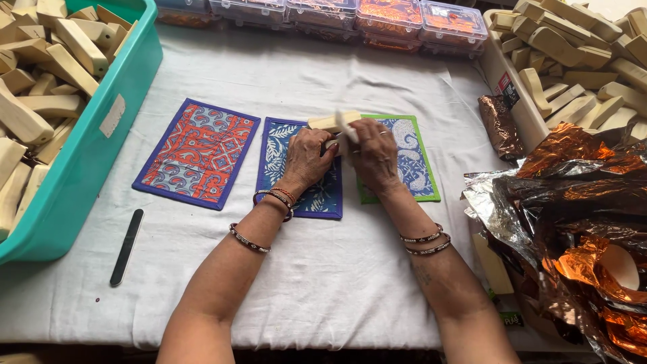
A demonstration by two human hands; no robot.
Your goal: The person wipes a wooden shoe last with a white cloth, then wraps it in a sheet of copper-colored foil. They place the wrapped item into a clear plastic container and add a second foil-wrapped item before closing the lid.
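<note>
My left hand (306, 158) grips a pale wooden block (330, 123) above the middle of three patterned cloth mats. My right hand (374, 156) presses against the same block from the right, with a small white piece (347, 128) blurred between its fingers. Under the hands lie a blue leaf-print mat (323, 195) and a green-edged paisley mat (414, 162). An orange-and-blue mat (197, 154) lies apart to the left. Both wrists wear bangles.
A teal tub (94, 155) full of wooden blocks stands at the left, another crate of blocks (573, 61) at the back right. Crumpled copper foil (573, 222) is heaped at the right. A black nail file (127, 247) lies front left. Clear plastic boxes (391, 17) line the back.
</note>
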